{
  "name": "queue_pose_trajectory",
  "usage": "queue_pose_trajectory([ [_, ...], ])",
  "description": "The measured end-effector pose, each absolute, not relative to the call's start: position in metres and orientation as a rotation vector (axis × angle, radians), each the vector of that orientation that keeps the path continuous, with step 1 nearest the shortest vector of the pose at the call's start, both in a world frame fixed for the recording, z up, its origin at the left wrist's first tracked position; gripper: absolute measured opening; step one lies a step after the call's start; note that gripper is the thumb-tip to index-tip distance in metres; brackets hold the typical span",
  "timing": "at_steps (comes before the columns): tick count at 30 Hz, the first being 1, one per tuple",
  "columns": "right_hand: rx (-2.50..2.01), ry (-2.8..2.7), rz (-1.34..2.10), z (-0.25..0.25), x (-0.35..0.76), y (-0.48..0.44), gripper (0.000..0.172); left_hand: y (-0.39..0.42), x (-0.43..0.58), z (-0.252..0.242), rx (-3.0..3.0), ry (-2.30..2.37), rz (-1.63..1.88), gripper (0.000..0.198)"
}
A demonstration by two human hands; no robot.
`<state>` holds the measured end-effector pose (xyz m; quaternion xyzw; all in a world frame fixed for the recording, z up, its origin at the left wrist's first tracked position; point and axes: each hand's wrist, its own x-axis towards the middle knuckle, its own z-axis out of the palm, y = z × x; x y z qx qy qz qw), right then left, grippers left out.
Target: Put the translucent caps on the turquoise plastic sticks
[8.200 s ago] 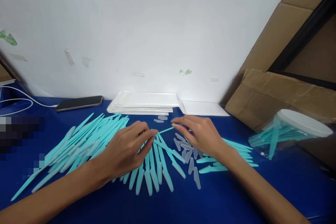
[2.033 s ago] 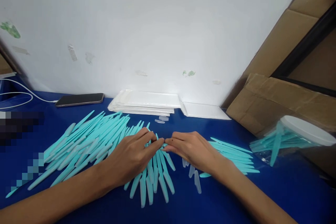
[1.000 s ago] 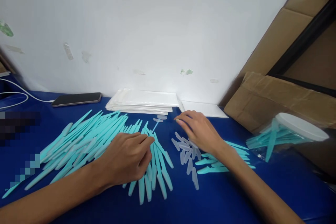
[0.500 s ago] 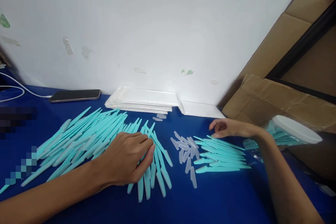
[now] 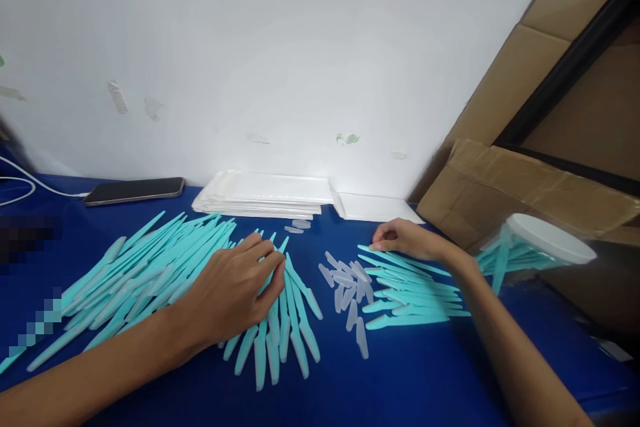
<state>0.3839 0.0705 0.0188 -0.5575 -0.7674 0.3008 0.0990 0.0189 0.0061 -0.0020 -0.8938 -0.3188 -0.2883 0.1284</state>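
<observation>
My left hand (image 5: 233, 293) lies palm down on a fan of capped teal plastic sticks (image 5: 287, 330), fingers loosely bent over them and gripping nothing that I can see. My right hand (image 5: 407, 240) is at the far edge of a pile of uncapped teal sticks (image 5: 417, 293). Its fingertips are pinched on one stick whose thin tip points left. Several small clear caps (image 5: 347, 283) lie between the two groups. A much larger heap of teal sticks (image 5: 150, 260) spreads out to the left on the blue table (image 5: 400, 387).
A clear jar with a white lid (image 5: 547, 247) holding more teal sticks lies at the right, in front of cardboard (image 5: 525, 180). A stack of white bags (image 5: 260, 193) and a dark phone (image 5: 133, 190) sit along the white wall. A white cable (image 5: 17, 187) is at far left.
My right hand left the caps, swung out to the right-hand pile and has drawn back left along its far edge, pinching a stick. My left hand stayed on the fan of capped sticks.
</observation>
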Motion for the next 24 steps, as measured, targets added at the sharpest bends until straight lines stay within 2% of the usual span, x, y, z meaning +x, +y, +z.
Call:
queue_pose_trajectory([
  [6, -1.505, -2.351, 0.692, 0.018, 0.358, 0.065, 0.041, 0.046, 0.032, 0.018, -2.575, -1.082, -0.389, 0.021],
  [9, -1.451, -2.354, 0.532, 0.019, 0.354, 0.064, 0.035, 0.071, 0.043, 0.022, -2.626, -1.068, -0.299, 0.017],
  [12, -1.414, -2.312, 0.374, 0.024, 0.351, 0.061, 0.030, 0.085, 0.054, 0.018, -2.635, -1.068, -0.251, 0.013],
  [18, -1.316, -2.243, 0.296, 0.032, 0.337, 0.048, 0.021, 0.088, 0.057, 0.014, -2.660, -1.120, -0.232, 0.022],
  [24, -1.291, -2.316, 0.071, 0.028, 0.324, 0.044, 0.024, 0.094, 0.045, 0.027, -2.768, -1.302, -0.379, 0.034],
])
